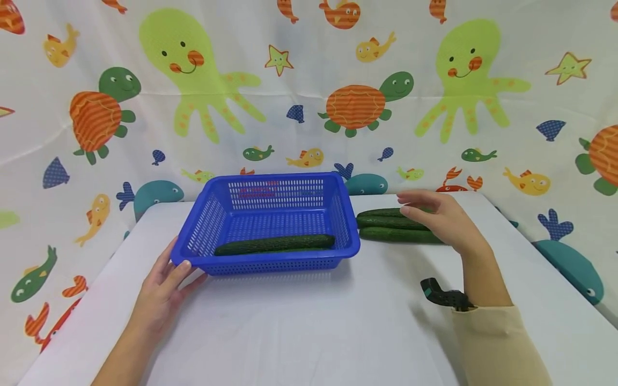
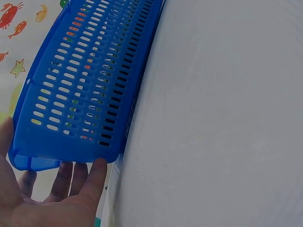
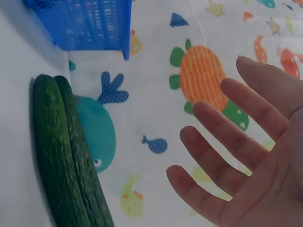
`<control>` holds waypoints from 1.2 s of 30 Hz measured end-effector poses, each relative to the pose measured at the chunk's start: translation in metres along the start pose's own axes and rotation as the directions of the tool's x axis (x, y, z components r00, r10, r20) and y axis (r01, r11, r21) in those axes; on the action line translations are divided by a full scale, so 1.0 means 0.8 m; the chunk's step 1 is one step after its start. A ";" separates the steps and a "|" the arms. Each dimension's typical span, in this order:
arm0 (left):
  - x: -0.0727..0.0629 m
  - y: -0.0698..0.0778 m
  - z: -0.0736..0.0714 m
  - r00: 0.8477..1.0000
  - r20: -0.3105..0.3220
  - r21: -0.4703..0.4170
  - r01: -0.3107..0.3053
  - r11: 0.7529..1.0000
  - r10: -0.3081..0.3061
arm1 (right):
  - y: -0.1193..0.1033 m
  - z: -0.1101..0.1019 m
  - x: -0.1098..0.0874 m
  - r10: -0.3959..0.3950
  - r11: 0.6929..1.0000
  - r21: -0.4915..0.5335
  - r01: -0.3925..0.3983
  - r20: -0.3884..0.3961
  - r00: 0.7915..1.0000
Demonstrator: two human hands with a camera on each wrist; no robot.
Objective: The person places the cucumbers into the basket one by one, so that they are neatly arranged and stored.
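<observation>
A blue plastic basket (image 1: 270, 264) with slotted walls stands on the table, left of centre. My left hand (image 1: 161, 292) holds its near left corner, thumb on the rim and the other fingers against the end below. Inside, along the near wall, lies a dark green cucumber (image 1: 275, 244), with a strip of lighter green showing beneath it. To the right of the basket, several cucumbers (image 1: 398, 234) lie side by side, partly covered by my right hand (image 1: 441, 217) in the head view. That hand is raised above them, fingers apart and holding nothing, as the right wrist view shows.
A white cloth covers the table (image 1: 299, 332). Behind it hangs a curtain (image 1: 309, 59) printed with sea animals, which also runs down both sides. On the right wrist sits a small black device (image 1: 446, 295) over a beige sleeve (image 1: 497, 343).
</observation>
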State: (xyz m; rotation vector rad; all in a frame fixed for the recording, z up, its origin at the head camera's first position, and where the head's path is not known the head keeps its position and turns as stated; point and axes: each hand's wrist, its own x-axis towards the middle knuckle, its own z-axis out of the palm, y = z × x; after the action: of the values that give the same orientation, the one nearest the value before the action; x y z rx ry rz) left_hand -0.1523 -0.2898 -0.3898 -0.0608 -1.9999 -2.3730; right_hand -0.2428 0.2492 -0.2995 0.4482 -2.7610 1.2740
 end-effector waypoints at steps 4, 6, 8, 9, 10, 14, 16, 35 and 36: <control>-0.002 -0.002 0.001 1.000 0.008 0.009 -0.002 1.000 0.002 | 0.015 -0.011 -0.007 0.039 0.999 -0.036 -0.040 -0.039 0.998; -0.002 -0.003 0.002 1.000 0.009 0.009 0.000 1.000 0.000 | 0.023 -0.015 -0.010 0.047 0.998 -0.047 -0.049 -0.052 0.998; -0.002 -0.002 0.002 1.000 0.005 0.008 0.005 1.000 -0.005 | 0.031 -0.018 -0.010 0.049 0.997 -0.056 -0.052 -0.058 0.997; -0.002 -0.002 0.002 1.000 0.003 0.009 0.006 1.000 -0.006 | 0.034 -0.020 -0.011 0.049 0.997 -0.061 -0.053 -0.057 0.997; -0.001 -0.002 0.002 1.000 0.001 0.010 0.007 1.000 -0.007 | 0.037 -0.021 -0.011 0.056 0.996 -0.064 -0.060 -0.059 0.997; -0.001 -0.002 0.001 1.000 0.006 0.008 -0.002 1.000 0.002 | 0.046 -0.023 -0.011 0.102 0.992 -0.072 -0.107 -0.064 0.993; -0.002 -0.003 0.001 1.000 0.011 0.005 -0.009 1.000 0.009 | 0.049 -0.023 -0.011 0.121 0.990 -0.068 -0.125 -0.061 0.991; -0.003 0.001 0.000 1.000 0.002 0.019 0.002 1.000 -0.002 | 0.083 -0.022 -0.012 0.223 0.974 -0.035 -0.223 -0.010 0.975; -0.003 0.001 0.000 1.000 0.001 0.021 0.003 1.000 -0.003 | 0.085 -0.022 -0.012 0.227 0.973 -0.032 -0.227 -0.010 0.974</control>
State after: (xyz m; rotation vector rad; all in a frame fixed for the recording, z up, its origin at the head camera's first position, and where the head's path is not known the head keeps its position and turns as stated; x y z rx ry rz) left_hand -0.1501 -0.2898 -0.3889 -0.0582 -2.0258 -2.3539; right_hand -0.2541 0.3063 -0.3396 0.1274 -2.8906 1.2666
